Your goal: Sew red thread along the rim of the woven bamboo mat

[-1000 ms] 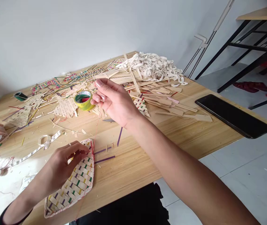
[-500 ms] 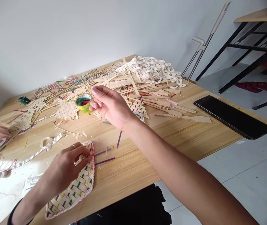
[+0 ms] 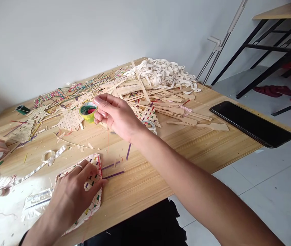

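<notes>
I carry the only camera on my head, so it looks from above, forward and down, across the pale wood-grain worktop point(image 3: 145, 171). My bare left fingers point(image 3: 88, 168) are close beneath it, my right fingers point(image 3: 106, 105) a little farther out, left of the view's centre. The black cloth at my lap point(image 3: 137, 223) lies along the bottom edge, the plain white wall point(image 3: 84, 30) closes the far side, and the right side takes in the grey-white tiled floor point(image 3: 239, 181)
</notes>
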Demonstrator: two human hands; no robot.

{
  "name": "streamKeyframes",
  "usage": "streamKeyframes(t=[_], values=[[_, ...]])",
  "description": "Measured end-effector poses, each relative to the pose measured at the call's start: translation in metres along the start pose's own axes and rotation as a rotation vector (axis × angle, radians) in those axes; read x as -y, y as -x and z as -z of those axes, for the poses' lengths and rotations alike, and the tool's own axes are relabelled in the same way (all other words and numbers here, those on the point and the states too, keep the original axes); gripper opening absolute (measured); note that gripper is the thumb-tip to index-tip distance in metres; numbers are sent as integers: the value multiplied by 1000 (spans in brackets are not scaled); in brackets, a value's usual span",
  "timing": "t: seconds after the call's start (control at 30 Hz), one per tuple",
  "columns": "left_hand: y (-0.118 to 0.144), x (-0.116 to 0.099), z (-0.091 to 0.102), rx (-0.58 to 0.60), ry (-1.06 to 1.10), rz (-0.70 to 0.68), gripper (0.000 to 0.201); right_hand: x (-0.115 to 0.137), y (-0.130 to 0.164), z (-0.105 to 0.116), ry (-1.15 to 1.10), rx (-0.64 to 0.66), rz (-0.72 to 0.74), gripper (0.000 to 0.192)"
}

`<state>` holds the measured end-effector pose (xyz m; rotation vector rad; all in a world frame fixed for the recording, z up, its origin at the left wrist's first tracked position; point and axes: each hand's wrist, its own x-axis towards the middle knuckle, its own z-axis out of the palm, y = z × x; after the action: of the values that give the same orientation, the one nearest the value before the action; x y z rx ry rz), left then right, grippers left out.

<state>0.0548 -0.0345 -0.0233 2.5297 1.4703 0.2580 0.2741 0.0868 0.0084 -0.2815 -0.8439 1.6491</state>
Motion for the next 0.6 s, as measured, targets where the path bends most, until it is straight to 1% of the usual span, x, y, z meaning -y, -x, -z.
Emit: streamKeyframes(t=[0.1,0.23,0.3,0.43,0.6], values=[[0,-7,-6,-13,-20,61,22,-1,1,0,1,8,1,26],[-4,-6,0,15,130,53,25,-1,1,0,15,15,16,27],[-5,-2,6,58,227,66,28,-1,1,0,23,14,13,28],[-6,8,23,186,450,186,36,0,0,1,37,-2,0,30],[-9,17,42,344,778,303,40,1,1,0,50,-23,-10,27]])
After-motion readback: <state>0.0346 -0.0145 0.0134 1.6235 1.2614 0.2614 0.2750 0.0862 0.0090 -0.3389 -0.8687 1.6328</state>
